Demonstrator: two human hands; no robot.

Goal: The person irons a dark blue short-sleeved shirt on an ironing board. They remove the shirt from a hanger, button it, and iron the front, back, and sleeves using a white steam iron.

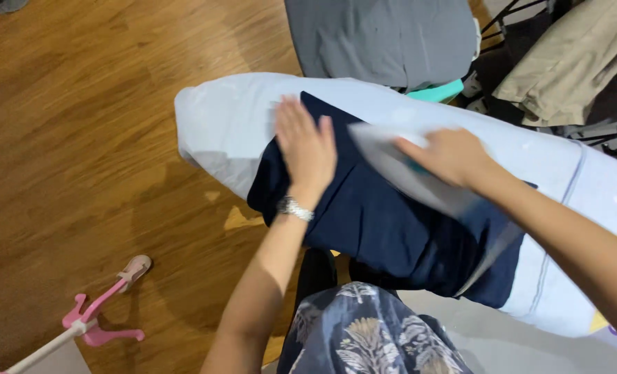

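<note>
Our left hand (307, 149) presses flat, fingers spread, on smooth navy cloth (384, 221); our right hand (450, 156) grips the blurred, wedge-shaped iron (409, 170).

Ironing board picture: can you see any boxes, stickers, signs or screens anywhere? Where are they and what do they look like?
None show: no packages, labels, signs or screens.
Ironing board: pale blue cover, across the middle, plain.
Dark navy cloth: lies on the board, no tag visible.
Left hand: flat on the cloth.
Right hand: on a blurred white iron.
</note>
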